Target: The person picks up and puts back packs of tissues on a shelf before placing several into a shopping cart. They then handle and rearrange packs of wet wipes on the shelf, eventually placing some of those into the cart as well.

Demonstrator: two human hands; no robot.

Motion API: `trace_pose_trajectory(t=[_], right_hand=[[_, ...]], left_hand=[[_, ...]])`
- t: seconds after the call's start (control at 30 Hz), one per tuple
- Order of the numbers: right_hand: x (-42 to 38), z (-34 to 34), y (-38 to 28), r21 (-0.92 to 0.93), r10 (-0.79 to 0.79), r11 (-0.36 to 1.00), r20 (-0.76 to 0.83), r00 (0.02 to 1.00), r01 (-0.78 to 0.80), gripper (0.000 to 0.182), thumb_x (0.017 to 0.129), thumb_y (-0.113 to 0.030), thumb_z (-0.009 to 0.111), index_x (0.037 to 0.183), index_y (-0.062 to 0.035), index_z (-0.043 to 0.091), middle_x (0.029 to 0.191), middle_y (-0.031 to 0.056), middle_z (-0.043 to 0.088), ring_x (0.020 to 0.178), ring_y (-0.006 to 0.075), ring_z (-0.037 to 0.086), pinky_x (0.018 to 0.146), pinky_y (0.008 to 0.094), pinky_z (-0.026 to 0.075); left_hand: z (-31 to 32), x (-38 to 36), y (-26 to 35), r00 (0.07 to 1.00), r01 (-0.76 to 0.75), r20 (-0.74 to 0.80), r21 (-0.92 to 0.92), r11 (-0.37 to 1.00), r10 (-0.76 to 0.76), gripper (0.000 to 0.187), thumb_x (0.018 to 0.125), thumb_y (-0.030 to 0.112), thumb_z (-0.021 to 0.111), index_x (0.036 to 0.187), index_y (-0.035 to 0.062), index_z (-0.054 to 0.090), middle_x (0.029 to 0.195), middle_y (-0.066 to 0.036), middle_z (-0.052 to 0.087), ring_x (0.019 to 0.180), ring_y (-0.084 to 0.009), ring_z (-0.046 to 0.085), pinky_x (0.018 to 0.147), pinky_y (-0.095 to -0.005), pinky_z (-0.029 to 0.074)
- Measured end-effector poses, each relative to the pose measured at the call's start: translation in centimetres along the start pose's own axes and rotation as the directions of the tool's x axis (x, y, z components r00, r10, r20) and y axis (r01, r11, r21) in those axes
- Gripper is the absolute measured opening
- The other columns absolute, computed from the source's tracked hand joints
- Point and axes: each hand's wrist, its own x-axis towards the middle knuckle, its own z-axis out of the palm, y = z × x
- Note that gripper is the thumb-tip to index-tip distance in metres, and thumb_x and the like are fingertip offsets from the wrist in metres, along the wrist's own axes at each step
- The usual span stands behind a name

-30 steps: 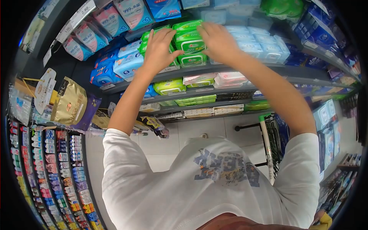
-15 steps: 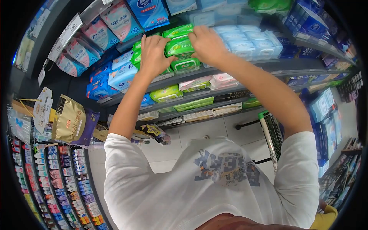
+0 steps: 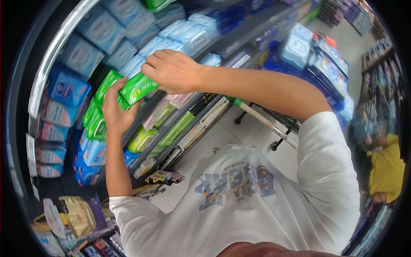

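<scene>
Between my two hands is a green pack point(image 3: 139, 88) with "999" on its label, tilted above the shelf. My left hand point(image 3: 116, 109) grips its left end, thumb and fingers round it. At the upper right end, my right hand point(image 3: 169, 70) has its fingers curled over the pack. More green packs point(image 3: 96, 124) stand on the shelf beside my left hand. Light blue packs point(image 3: 188, 34) lie behind my right hand, further along the same shelf.
Pink and blue packs point(image 3: 55, 113) hang at the left. Lower shelves hold a lime green pack point(image 3: 141, 139). A cart point(image 3: 274, 128) with a pale handle stands on the floor to the right. A person in yellow point(image 3: 386, 169) is at the far right.
The view has turned towards the right. The green pack is now lifted and tilted between my hands, where before both hands were on packs in the row. The person in yellow shows more.
</scene>
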Motion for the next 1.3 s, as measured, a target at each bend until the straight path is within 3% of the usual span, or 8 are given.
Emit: trace_pose_trajectory(t=[0.23,0.33,0.43,0.5,0.63,1.03,1.1,1.3], right_hand=[[-11.6,-7.2,3.0,0.137,0.407,0.900,0.071,0.910,-0.413,0.053,0.074,-0.019,0.081,0.114,-0.0040,0.050,0.104,0.0162,0.059,0.096,0.0375,0.063,0.078,0.0458,0.052],[-17.5,-9.7,2.6,0.188,0.619,0.769,0.017,0.785,-0.611,0.053,0.074,-0.019,0.080,0.115,-0.0039,0.051,0.103,0.0184,0.062,0.096,0.0389,0.064,0.080,0.0462,0.053],[-22.9,-11.6,2.2,0.232,0.832,0.529,0.046,0.552,-0.816,0.063,0.073,-0.023,0.083,0.124,-0.0047,0.051,0.110,0.0194,0.064,0.100,0.0374,0.066,0.083,0.0436,0.054],[-25.6,-12.8,2.0,0.351,0.953,0.236,0.097,0.286,-0.906,0.072,0.073,-0.028,0.086,0.129,-0.0021,0.051,0.111,0.0203,0.067,0.097,0.0312,0.069,0.082,0.0393,0.054],[-29.7,-13.7,2.5,0.520,0.997,0.021,0.052,0.056,-0.854,0.075,0.077,-0.031,0.086,0.130,0.0076,0.051,0.091,0.0131,0.069,0.079,0.0144,0.066,0.067,0.0287,0.053],[-32.6,-15.1,1.7,0.621,0.998,-0.025,0.057,0.013,-0.784,0.074,0.075,-0.039,0.086,0.122,0.0104,0.057,0.082,0.0068,0.064,0.070,0.0109,0.057,0.063,0.0271,0.049],[-32.0,-16.4,1.6,0.522,0.986,-0.098,0.169,-0.010,-0.847,0.069,0.081,-0.028,0.084,0.126,0.0117,0.051,0.106,0.0192,0.068,0.095,0.0203,0.068,0.080,0.0314,0.055],[-31.6,-17.4,1.3,0.508,0.979,-0.088,0.204,0.020,-0.857,0.064,0.082,-0.030,0.083,0.123,0.0096,0.054,0.105,0.0174,0.069,0.093,0.0181,0.068,0.078,0.0305,0.055]], left_hand=[[10.4,5.1,6.1,0.985,-0.021,0.143,-0.430,0.903,0.091,0.058,0.073,0.007,0.085,0.123,0.0039,0.055,0.117,-0.012,0.066,0.110,-0.0230,0.063,0.097,-0.0352,0.049],[15.4,7.0,10.2,0.940,0.123,0.328,-0.592,0.796,0.099,0.059,0.073,0.008,0.085,0.124,0.0047,0.055,0.119,-0.009,0.063,0.115,-0.0208,0.060,0.098,-0.0352,0.048],[20.2,7.9,14.4,0.852,0.350,0.496,-0.776,0.524,0.166,0.060,0.076,0.012,0.084,0.127,0.0057,0.054,0.123,-0.006,0.060,0.117,-0.0198,0.058,0.097,-0.0347,0.049],[23.6,8.5,16.5,0.840,0.361,0.485,-0.834,0.417,0.244,0.058,0.081,0.013,0.080,0.130,0.0048,0.051,0.121,-0.009,0.062,0.114,-0.0192,0.060,0.094,-0.0328,0.051],[27.4,9.2,20.4,0.730,0.611,0.654,-0.755,0.238,0.199,0.054,0.087,0.014,0.077,0.131,0.0028,0.047,0.117,-0.012,0.065,0.108,-0.0176,0.062,0.090,-0.0305,0.052],[27.7,9.7,23.2,0.621,0.711,0.750,-0.661,0.241,0.226,0.047,0.092,0.017,0.073,0.126,-0.0002,0.045,0.109,-0.014,0.068,0.098,-0.0148,0.066,0.083,-0.0271,0.053],[27.6,9.7,23.2,0.622,0.704,0.743,-0.669,0.239,0.247,0.047,0.092,0.017,0.072,0.126,0.0004,0.045,0.110,-0.014,0.068,0.098,-0.0148,0.065,0.083,-0.0272,0.053],[26.3,9.8,23.3,0.634,0.678,0.723,-0.690,0.253,0.275,0.046,0.092,0.017,0.073,0.126,0.0009,0.046,0.109,-0.014,0.068,0.098,-0.0147,0.066,0.083,-0.0273,0.052]])
